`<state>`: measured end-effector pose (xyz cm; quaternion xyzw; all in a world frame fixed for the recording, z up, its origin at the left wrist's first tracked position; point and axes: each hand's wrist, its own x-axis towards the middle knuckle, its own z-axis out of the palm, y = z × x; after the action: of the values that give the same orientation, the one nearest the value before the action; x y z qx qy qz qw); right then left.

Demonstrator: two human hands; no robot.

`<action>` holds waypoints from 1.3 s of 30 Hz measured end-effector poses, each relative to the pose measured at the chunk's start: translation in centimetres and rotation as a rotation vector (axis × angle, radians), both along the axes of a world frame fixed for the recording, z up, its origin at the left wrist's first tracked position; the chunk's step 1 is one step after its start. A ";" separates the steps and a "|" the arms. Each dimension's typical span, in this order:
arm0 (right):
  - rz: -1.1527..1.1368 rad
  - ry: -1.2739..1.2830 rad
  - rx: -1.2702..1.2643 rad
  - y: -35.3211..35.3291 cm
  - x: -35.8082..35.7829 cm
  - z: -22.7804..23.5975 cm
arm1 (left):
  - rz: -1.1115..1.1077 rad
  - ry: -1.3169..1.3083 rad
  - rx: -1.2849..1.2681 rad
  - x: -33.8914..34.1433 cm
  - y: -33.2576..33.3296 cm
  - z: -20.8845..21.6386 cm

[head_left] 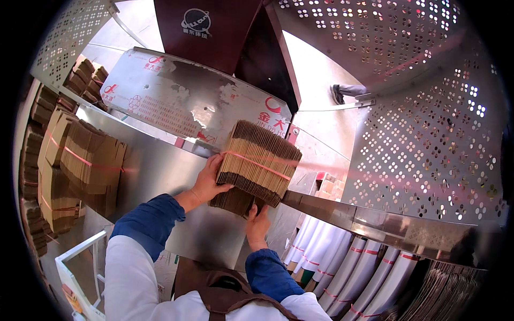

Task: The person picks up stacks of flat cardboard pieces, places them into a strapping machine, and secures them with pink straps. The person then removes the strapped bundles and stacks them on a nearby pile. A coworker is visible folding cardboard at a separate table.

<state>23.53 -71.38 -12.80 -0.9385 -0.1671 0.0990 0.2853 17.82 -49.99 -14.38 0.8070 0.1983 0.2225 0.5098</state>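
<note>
A thick bundle of flat brown cardboard pieces [262,155], tied with a pink strap, is between my hands over a metal table [214,238]. My left hand [206,182] grips its left side, thumb at the near edge. From below, my right hand [258,226] holds the near right corner with thumb and fingers. Part of the bundle's underside, or a second cardboard stack [233,200], shows darker beneath it; I cannot tell which.
More strapped cardboard bundles [88,160] stand at the left. Beyond my hands is a metal panel with torn printed film [176,96], below a dark red machine housing [209,32]. Perforated metal guards [417,144] curve along the right. Strapped white rolls [342,273] lie at the lower right.
</note>
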 end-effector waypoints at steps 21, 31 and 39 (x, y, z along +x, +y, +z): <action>0.006 -0.027 0.007 -0.4 0.1 -0.6 | -0.080 -0.027 -0.064 0.9 0.9 -1.2; -0.007 -0.023 0.058 -0.4 0.0 -0.8 | -0.100 -0.009 -0.065 0.6 1.4 -2.0; 0.000 0.134 -0.034 -1.2 -1.1 -0.4 | -0.051 0.000 -0.132 -2.1 -0.1 -1.2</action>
<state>22.39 -72.57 -13.22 -0.9344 -0.1462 0.1646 0.2800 15.73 -50.11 -15.59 0.7764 0.1917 0.1958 0.5676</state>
